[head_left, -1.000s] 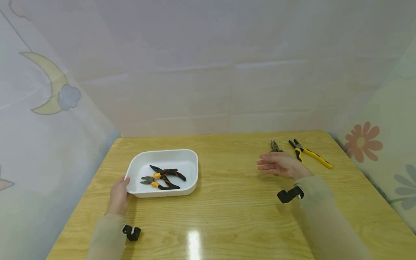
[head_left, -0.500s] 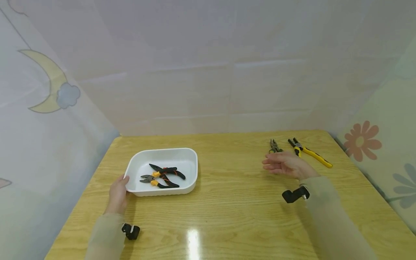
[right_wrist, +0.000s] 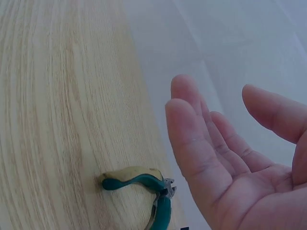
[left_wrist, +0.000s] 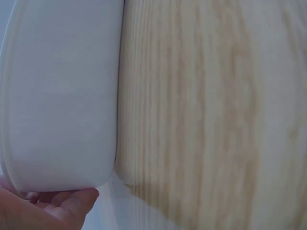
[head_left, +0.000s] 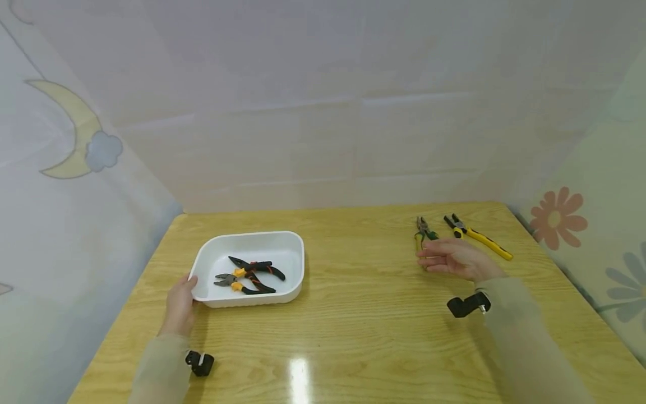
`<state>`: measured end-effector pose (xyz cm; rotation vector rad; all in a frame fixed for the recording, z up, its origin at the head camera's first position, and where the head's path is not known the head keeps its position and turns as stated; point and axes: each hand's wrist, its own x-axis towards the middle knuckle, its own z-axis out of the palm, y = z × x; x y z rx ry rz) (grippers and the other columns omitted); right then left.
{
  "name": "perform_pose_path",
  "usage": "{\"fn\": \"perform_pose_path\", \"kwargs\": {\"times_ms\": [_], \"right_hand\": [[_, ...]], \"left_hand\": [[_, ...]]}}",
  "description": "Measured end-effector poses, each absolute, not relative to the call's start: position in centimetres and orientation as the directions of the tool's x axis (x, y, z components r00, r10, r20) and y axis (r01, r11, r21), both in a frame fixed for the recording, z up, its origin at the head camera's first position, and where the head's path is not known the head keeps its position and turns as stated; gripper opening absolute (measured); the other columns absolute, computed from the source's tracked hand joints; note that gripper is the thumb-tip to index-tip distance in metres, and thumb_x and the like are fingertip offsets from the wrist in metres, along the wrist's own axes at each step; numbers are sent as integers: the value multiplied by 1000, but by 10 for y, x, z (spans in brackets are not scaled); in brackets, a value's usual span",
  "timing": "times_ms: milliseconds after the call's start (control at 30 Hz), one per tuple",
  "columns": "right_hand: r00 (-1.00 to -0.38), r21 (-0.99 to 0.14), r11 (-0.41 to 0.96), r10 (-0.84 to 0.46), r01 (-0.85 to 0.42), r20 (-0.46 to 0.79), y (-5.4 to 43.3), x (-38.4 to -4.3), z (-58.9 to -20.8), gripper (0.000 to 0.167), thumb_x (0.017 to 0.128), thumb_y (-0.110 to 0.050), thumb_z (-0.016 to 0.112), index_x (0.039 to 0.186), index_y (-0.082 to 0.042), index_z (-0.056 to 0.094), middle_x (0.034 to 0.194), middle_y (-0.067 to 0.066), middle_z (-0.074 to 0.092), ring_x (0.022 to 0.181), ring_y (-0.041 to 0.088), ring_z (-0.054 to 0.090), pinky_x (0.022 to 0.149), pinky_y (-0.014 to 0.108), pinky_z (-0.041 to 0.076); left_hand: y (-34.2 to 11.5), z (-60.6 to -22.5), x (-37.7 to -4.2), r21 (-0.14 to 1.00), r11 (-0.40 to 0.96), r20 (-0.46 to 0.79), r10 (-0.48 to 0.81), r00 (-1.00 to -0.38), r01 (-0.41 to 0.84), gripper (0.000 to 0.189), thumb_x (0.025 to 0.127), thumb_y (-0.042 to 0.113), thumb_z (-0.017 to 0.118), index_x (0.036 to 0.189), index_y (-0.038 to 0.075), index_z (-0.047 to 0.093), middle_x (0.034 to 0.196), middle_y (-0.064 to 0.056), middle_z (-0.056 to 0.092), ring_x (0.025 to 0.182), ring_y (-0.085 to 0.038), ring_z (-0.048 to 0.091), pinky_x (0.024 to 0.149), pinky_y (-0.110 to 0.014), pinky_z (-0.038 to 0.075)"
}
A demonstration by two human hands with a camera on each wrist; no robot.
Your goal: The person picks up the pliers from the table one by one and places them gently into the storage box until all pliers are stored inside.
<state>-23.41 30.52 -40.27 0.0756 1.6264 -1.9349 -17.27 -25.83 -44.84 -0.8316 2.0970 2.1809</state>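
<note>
My left hand (head_left: 179, 306) grips the left end of a white tray (head_left: 252, 302), thumb at the rim. In the left wrist view its curled fingers (left_wrist: 79, 201) lie against the tray's end wall. Two tools lie crossed inside: black needle-nose pliers (head_left: 238, 262) with red trim, and orange-and-black pliers (head_left: 251, 290). My right hand (head_left: 461, 261) hovers at the right, holding nothing, fingers extended and thumb apart in the right wrist view. Just beyond it, green-and-yellow pliers (head_left: 423, 225) lie with handles spread, partly hidden by the hand in the head view.
Yellow-and-black pliers (head_left: 487, 243) lie open at the back right of the wooden table (head_left: 353, 325). Pale printed cloth walls (head_left: 282, 140) rise behind the table and along both sides.
My right hand has drifted to the right, uncovering more of the green-and-yellow pliers. The left hand keeps its hold on the tray, and the view has shifted slightly.
</note>
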Motion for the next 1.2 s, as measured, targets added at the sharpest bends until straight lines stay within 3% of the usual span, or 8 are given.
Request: {"fn": "perform_pose_path", "kwargs": {"times_ms": [733,1200], "right_hand": [[-809,-870,-132,-455,475,-373,334,-227,-405,32,105,-7,42,99,-14,73,102,8,69,95,21,69,87,35,55],[-822,-877,-105,-416,468,-389,348,-226,-411,28,104,-8,44,100,-16,70,102,7,68,94,20,68,86,36,55]], "left_hand": [[-257,-448,-168,931,-86,-361,-356,-862,-355,55,106,22,28,152,-5,12,157,-24,15,143,-32,20,117,-39,19],[-257,-447,-166,924,-92,-377,-363,-852,-370,55,107,23,27,153,-3,12,158,-21,14,144,-31,18,118,-40,17]]}}
